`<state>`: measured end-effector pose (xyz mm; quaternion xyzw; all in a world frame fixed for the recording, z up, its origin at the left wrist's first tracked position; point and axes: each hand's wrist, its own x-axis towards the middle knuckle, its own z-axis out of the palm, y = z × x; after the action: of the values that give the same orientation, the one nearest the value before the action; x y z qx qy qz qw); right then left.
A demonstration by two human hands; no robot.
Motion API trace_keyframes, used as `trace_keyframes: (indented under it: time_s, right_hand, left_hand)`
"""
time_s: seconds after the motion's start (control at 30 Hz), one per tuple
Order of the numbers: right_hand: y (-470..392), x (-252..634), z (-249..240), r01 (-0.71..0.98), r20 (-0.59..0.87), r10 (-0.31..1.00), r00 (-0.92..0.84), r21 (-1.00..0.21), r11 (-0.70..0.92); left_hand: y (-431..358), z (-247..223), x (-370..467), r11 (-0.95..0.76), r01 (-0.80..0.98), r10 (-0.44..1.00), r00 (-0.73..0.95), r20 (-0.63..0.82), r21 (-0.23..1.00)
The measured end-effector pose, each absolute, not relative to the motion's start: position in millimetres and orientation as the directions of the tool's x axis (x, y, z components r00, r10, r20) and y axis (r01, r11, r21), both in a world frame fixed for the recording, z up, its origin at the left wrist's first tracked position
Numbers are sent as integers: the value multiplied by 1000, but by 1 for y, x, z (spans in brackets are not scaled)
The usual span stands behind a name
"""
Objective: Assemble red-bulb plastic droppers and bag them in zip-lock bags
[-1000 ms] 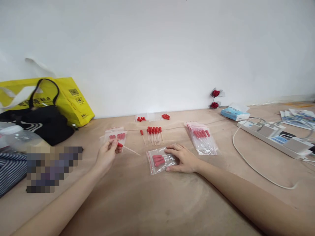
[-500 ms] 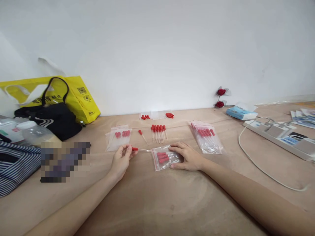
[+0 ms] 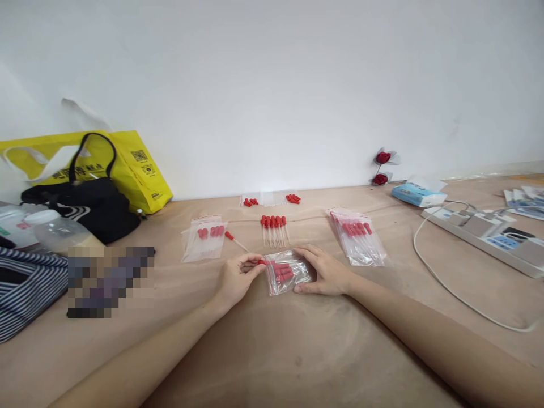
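Between my hands a clear zip bag (image 3: 274, 288) lies flat, with several red-bulbed glass droppers inside. The fingers of my left hand (image 3: 240, 276) pinch the red bulb of a dropper (image 3: 262, 262) at the bag's left opening; its glass tube is within the bag. My right hand (image 3: 323, 271) rests with fingers spread around the bag's right end, touching it. A single loose dropper (image 3: 230, 235) lies just beyond my left hand. Farther back, a row of droppers (image 3: 274, 222) lies side by side on the table.
Filled zip bags (image 3: 204, 238) lie at left, and a stack of filled bags (image 3: 359, 238) at right. More red bulbs in bags (image 3: 293, 199) lie by the wall. A power strip (image 3: 484, 238) with a cable and a tissue pack (image 3: 419, 194) are at right; a yellow bag (image 3: 148, 170) stands at left.
My left hand has moved right, sliding the held dropper into the bag up to its bulb. The loose dropper has shifted left. My right hand stays in place.
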<state>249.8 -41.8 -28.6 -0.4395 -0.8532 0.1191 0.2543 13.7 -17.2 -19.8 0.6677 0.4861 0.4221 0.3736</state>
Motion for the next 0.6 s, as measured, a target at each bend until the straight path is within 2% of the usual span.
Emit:
trace_keyframes:
  time_s: [0.3,0.43,0.6]
  right_hand:
    - [-43,248,-27,711,328,809,-487,-388,586]
    - [-43,248,-28,712,324,811,-487,-391,583]
    - [-44,248,-27,710,313,817,-484,-405,576]
  left_hand:
    - [-16,-14,28,-222,282,967,184,174,934]
    - [-14,-15,32,-203,316,976,137,167,927]
    - [-10,-15,39,-263,408,964,143,224,874]
